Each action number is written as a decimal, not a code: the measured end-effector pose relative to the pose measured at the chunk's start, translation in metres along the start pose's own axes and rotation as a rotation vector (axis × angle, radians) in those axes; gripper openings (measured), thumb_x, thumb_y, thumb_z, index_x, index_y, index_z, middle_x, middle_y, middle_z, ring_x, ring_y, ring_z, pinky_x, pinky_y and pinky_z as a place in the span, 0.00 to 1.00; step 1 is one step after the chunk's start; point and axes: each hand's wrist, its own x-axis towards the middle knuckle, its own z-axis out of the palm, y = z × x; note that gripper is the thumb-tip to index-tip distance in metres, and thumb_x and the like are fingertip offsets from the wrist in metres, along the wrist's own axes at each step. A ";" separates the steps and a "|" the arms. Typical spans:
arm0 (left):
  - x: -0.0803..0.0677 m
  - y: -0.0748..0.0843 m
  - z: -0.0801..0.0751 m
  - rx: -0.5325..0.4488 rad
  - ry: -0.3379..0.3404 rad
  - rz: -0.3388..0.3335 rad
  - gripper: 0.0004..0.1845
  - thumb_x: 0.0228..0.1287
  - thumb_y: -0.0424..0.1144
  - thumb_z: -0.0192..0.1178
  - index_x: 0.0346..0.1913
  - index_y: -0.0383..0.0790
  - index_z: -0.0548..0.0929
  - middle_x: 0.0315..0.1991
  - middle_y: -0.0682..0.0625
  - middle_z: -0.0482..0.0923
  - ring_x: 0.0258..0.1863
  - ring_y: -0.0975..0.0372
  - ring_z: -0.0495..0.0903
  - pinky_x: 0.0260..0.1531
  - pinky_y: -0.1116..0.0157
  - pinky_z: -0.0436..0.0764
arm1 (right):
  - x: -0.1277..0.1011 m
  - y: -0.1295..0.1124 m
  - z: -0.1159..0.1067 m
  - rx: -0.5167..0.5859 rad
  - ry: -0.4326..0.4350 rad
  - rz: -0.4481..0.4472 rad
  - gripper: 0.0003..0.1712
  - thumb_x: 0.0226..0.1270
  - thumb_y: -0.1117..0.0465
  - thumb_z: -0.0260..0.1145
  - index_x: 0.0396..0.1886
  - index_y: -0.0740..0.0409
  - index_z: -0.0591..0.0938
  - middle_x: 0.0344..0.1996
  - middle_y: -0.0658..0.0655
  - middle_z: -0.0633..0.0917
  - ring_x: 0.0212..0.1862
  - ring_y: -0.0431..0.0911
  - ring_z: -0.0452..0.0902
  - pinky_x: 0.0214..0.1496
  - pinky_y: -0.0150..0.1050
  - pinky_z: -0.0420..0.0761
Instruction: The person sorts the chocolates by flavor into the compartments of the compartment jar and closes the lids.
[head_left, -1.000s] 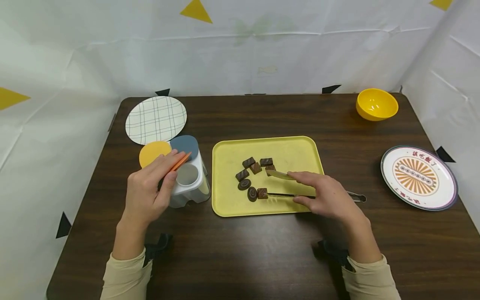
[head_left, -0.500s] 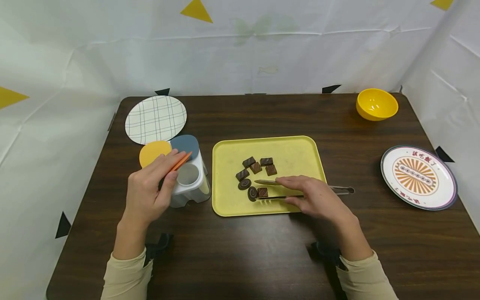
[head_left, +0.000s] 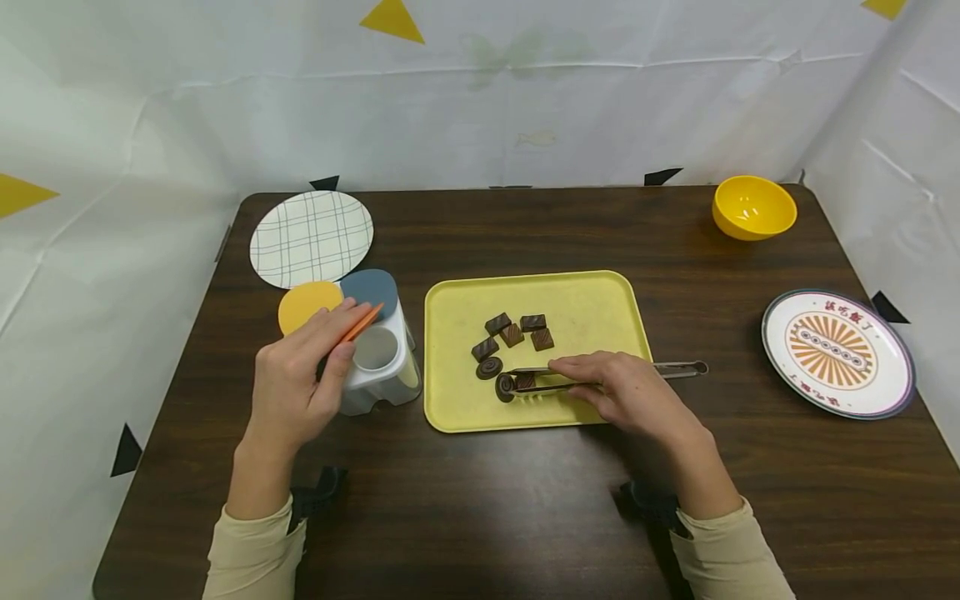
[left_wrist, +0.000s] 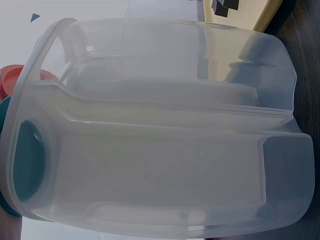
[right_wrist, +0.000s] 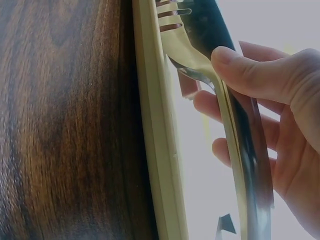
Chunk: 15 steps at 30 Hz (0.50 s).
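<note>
Two tong arms (head_left: 570, 379) held in the right hand (head_left: 630, 396) close around a square chocolate (head_left: 525, 382) on the yellow tray (head_left: 600, 300), left hand (head_left: 296, 387) gripping the white container (head_left: 378, 367); a weak squeeze may drop it.

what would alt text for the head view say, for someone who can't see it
A person's right hand holds metal tongs closed around a square chocolate on a yellow tray, while the left hand steadies a white plastic container. The dark wooden table also bears two plates and a yellow bowl.
</note>
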 end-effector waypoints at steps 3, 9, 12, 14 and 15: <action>0.000 0.000 0.000 0.000 0.001 -0.001 0.22 0.74 0.49 0.48 0.58 0.42 0.83 0.54 0.46 0.83 0.47 0.53 0.84 0.44 0.49 0.82 | 0.000 0.001 0.000 -0.010 0.008 -0.010 0.24 0.58 0.67 0.73 0.56 0.54 0.85 0.52 0.49 0.85 0.52 0.45 0.82 0.52 0.47 0.81; -0.001 0.000 0.000 0.000 -0.003 -0.007 0.21 0.72 0.46 0.50 0.59 0.42 0.83 0.54 0.47 0.82 0.47 0.54 0.84 0.43 0.50 0.82 | 0.000 0.000 -0.003 -0.014 0.026 -0.017 0.24 0.57 0.67 0.73 0.56 0.55 0.85 0.52 0.49 0.85 0.52 0.45 0.83 0.52 0.48 0.81; -0.001 0.000 0.000 0.003 -0.003 -0.008 0.22 0.73 0.48 0.48 0.59 0.42 0.83 0.54 0.47 0.82 0.47 0.53 0.84 0.44 0.49 0.82 | 0.001 -0.001 -0.007 -0.022 0.045 -0.029 0.25 0.56 0.68 0.74 0.56 0.55 0.85 0.51 0.49 0.85 0.51 0.45 0.83 0.51 0.48 0.81; -0.001 0.000 0.000 0.005 -0.002 -0.010 0.23 0.74 0.50 0.47 0.59 0.42 0.83 0.54 0.47 0.82 0.48 0.53 0.84 0.46 0.49 0.81 | 0.002 -0.003 -0.009 -0.030 0.057 -0.036 0.25 0.56 0.68 0.74 0.55 0.55 0.85 0.51 0.49 0.86 0.50 0.45 0.83 0.51 0.47 0.81; -0.001 0.000 0.000 0.006 -0.002 -0.010 0.23 0.74 0.50 0.47 0.59 0.42 0.83 0.54 0.47 0.82 0.48 0.53 0.84 0.47 0.50 0.81 | 0.003 -0.003 -0.010 -0.033 0.063 -0.040 0.25 0.56 0.68 0.74 0.55 0.55 0.85 0.51 0.49 0.86 0.50 0.45 0.83 0.50 0.47 0.82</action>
